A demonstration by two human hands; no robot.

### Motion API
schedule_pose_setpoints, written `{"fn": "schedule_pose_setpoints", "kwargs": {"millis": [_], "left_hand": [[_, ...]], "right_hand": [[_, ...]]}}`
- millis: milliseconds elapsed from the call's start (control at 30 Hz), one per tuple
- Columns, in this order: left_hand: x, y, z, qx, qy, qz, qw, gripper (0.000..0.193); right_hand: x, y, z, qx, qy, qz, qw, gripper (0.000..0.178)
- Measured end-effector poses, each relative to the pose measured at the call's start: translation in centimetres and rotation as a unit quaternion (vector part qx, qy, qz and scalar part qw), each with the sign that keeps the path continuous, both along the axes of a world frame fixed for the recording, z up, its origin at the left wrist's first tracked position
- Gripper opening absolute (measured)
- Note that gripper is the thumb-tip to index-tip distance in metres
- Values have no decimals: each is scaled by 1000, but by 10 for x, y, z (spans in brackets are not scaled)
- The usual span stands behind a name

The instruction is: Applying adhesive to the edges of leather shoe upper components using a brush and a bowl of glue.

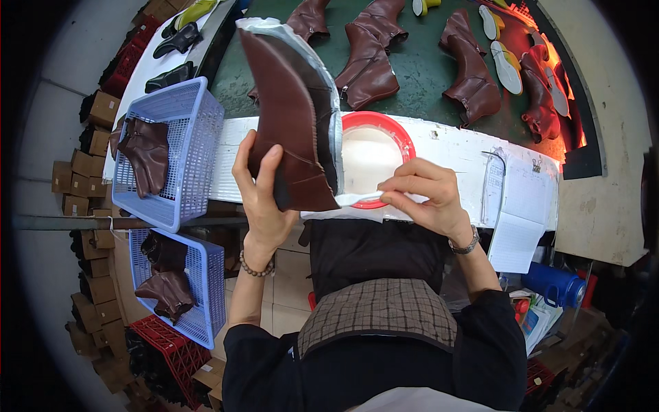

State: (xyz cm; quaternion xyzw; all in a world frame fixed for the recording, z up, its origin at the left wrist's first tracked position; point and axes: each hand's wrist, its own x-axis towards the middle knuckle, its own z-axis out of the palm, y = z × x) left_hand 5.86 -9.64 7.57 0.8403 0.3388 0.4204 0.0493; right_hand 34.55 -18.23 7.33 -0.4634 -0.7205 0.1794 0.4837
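My left hand (261, 189) is wrapped round a dark brown leather boot (285, 113), which it holds up on its side over the front of the table. A pale grey-white band, which looks like wet glue, runs along the boot's right edge. In my right hand (427, 198), thumb and fingers pinch a thin white brush (358, 198). The brush's end meets the boot's lower right corner; its bristles are hard to make out. Just behind the brush stands a red bowl (405, 132) of white liquid (371, 161), partly covered by the boot.
More brown boots (367, 65) lie on the green tabletop (425, 75). White and yellow soles (506, 67) sit at its right in an orange glow. Blue baskets (199, 158) with boots stand at left. A notebook (511, 240) and a blue flask (555, 284) are at right.
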Motion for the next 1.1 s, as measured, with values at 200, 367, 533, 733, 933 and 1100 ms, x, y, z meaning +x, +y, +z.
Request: {"fn": "schedule_pose_setpoints", "kwargs": {"millis": [200,367,533,733,933,1100], "left_hand": [[-9,-3,0,-97,-19,2,995,85],[-79,-1,-16,-436,-129,-61,888,107],[-123,-15,-36,-616,-312,-242,681,85],[-115,-23,-38,-636,-382,-286,607,88],[-112,-22,-40,-619,-420,-327,577,91],[-107,-25,-45,-617,-447,-356,542,93]], "right_hand": [[9,8,-4,-117,48,55,990,8],[33,38,-46,-75,-317,-154,933,6],[41,38,-34,-73,-181,-135,971,11],[21,51,12,26,8,-1,1000,25],[32,45,-2,22,-38,-18,999,20],[30,43,-3,10,-16,-10,1000,19]]}}
